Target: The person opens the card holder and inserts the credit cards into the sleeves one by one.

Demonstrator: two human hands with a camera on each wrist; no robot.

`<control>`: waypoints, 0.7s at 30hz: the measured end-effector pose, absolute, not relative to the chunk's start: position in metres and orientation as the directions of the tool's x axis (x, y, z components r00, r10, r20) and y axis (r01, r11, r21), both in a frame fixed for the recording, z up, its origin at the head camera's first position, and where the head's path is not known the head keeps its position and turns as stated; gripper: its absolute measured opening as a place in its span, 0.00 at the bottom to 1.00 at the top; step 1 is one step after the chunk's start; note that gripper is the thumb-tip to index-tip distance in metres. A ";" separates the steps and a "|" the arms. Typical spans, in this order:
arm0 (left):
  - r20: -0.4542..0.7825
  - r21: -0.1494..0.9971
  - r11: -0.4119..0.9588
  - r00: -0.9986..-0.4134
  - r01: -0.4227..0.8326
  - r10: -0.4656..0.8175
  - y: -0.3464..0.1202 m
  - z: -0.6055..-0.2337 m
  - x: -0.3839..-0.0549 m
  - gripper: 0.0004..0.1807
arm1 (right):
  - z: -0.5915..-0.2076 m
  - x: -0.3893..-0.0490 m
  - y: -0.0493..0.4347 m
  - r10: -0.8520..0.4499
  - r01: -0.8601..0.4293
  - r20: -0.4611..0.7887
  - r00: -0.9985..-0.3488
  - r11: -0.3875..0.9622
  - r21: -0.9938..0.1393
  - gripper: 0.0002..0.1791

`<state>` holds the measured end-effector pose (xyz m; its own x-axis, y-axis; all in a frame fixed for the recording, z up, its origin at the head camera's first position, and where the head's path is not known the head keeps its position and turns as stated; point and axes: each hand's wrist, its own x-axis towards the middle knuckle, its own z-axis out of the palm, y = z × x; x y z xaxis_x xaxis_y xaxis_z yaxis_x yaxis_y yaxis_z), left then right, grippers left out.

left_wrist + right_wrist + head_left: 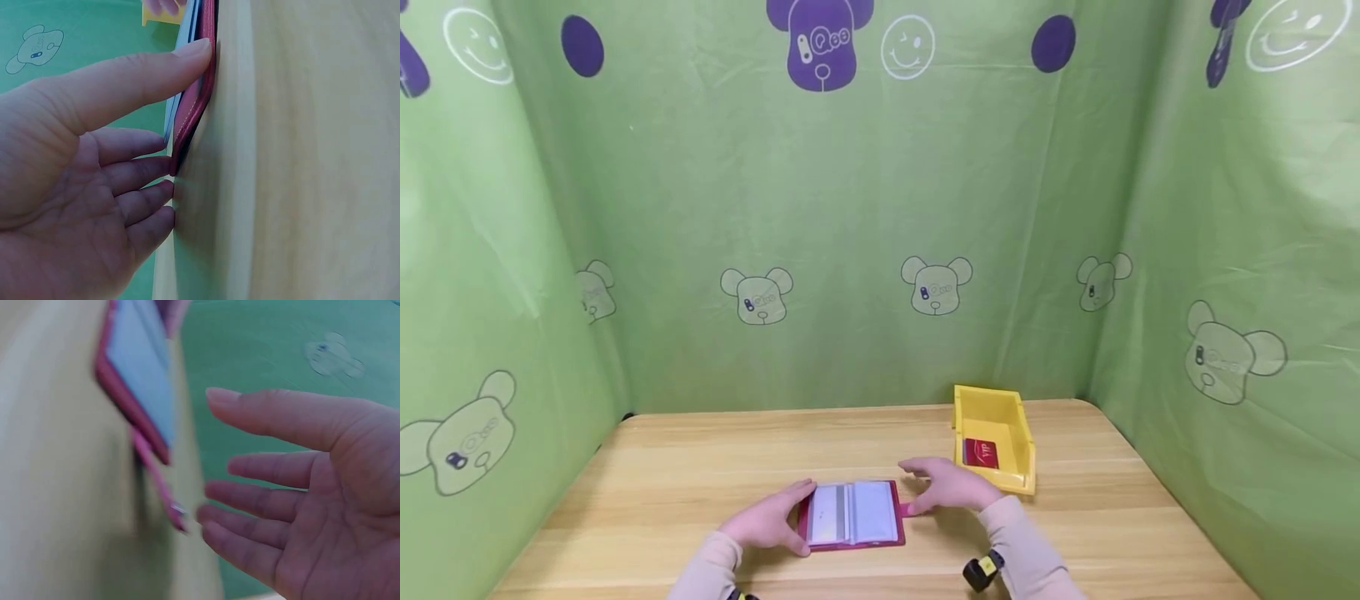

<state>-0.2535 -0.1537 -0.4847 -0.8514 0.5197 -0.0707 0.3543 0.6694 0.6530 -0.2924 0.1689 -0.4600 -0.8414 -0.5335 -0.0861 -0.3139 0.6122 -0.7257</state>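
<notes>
Red card holder [852,515], flopped open
Left hand [769,518] grips one edge; right hand [951,486] loose, probably just off the strap [158,477].

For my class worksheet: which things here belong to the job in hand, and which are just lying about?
In the job:
- open red card holder, touched by the left hand
- its pink strap, beside the open right hand

Apparently lying about:
- yellow bin, untouched
- red VIP card inside it, possibly related
</notes>
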 end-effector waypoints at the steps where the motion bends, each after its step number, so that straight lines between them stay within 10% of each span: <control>1: -0.072 0.655 0.668 -0.851 0.353 0.520 -0.154 -0.484 -0.253 0.55 | -0.457 -0.294 0.173 -0.536 -0.316 -0.076 -0.841 0.600 -0.735 0.36; 8: -0.068 0.652 0.670 -0.853 0.355 0.518 -0.153 -0.484 -0.253 0.55 | -0.430 -0.309 0.206 -0.412 -0.233 -0.014 -0.911 0.544 -0.806 0.13; 21: -0.073 0.649 0.674 -0.853 0.353 0.517 -0.154 -0.486 -0.255 0.54 | -0.430 -0.339 0.235 0.010 0.002 0.003 -1.000 0.474 -0.881 0.21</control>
